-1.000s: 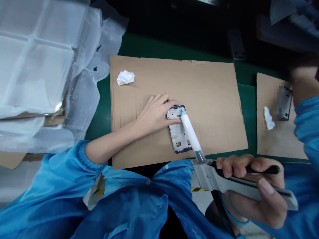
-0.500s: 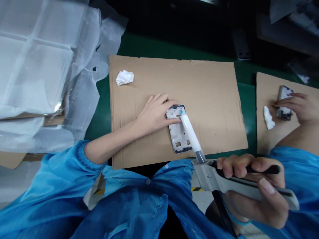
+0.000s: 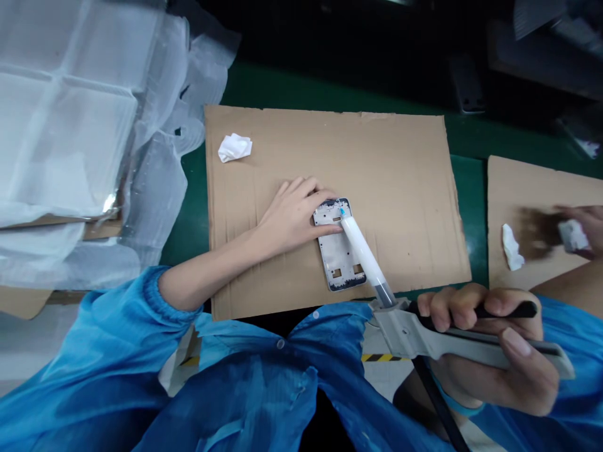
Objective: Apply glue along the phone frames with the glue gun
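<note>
A silver phone frame (image 3: pixel 337 257) lies flat on a brown cardboard sheet (image 3: pixel 400 176). My left hand (image 3: pixel 292 213) rests on the sheet with fingers spread flat, pressing the frame's upper left edge. My right hand (image 3: pixel 494 351) is wrapped round the grey handle of a dispensing gun (image 3: pixel 452 342). The gun's white syringe tube (image 3: pixel 362 254) slants across the frame, and its blue tip touches the frame's top edge.
A crumpled white wipe (image 3: pixel 234 147) lies at the sheet's far left. Clear plastic trays and bags (image 3: pixel 70 125) pile up on the left. On the right, a co-worker's hand (image 3: pixel 577 232) moves over a second cardboard piece (image 3: pixel 522 182) beside another wipe (image 3: pixel 511 246). A green belt (image 3: pixel 301 88) runs beneath.
My hands and the syringe tip stay nearly in place; my right hand has shifted slightly right. The co-worker's hand at right has moved over the second cardboard and is blurred.
</note>
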Demonstrator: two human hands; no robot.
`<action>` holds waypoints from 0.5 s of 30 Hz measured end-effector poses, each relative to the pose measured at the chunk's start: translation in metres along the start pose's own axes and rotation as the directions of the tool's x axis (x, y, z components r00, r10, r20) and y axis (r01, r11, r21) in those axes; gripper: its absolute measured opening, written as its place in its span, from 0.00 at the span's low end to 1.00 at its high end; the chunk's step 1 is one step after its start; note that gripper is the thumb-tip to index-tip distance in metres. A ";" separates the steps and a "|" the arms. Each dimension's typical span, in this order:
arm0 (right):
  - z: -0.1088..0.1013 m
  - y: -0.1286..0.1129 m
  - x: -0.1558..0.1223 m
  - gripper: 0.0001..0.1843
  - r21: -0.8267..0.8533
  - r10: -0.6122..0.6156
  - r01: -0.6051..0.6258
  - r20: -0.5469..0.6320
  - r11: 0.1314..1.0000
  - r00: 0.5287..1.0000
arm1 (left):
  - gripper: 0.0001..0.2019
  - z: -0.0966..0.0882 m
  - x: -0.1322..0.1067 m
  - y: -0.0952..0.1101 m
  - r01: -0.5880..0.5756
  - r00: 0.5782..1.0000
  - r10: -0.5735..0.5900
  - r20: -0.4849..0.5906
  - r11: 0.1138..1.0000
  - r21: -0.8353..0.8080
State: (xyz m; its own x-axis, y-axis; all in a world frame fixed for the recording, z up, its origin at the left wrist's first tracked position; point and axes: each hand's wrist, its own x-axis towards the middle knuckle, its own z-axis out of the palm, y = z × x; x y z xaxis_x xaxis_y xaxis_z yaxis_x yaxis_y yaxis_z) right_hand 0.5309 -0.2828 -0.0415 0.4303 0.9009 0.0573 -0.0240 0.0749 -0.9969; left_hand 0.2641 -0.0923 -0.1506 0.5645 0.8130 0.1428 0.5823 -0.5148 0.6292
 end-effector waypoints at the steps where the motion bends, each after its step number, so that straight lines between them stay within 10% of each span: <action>1: -0.002 0.000 0.004 0.12 0.009 0.002 -0.003 0.009 1.000 1.000 | 0.31 0.000 0.000 0.000 0.000 1.000 0.000 0.002 1.000 0.002; 15: -0.010 -0.005 0.022 0.14 0.027 0.052 -0.054 0.063 0.998 0.997 | 0.30 -0.002 -0.002 0.002 -0.002 1.000 0.002 -0.005 1.000 0.030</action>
State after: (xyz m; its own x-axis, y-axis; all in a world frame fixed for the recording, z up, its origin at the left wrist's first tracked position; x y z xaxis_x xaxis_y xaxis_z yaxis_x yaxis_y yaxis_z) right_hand 0.5492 -0.2672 -0.0359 0.3706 0.9287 0.0088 -0.0713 0.0379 -0.9967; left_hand 0.2631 -0.0943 -0.1476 0.5627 0.8133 0.1482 0.5984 -0.5244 0.6058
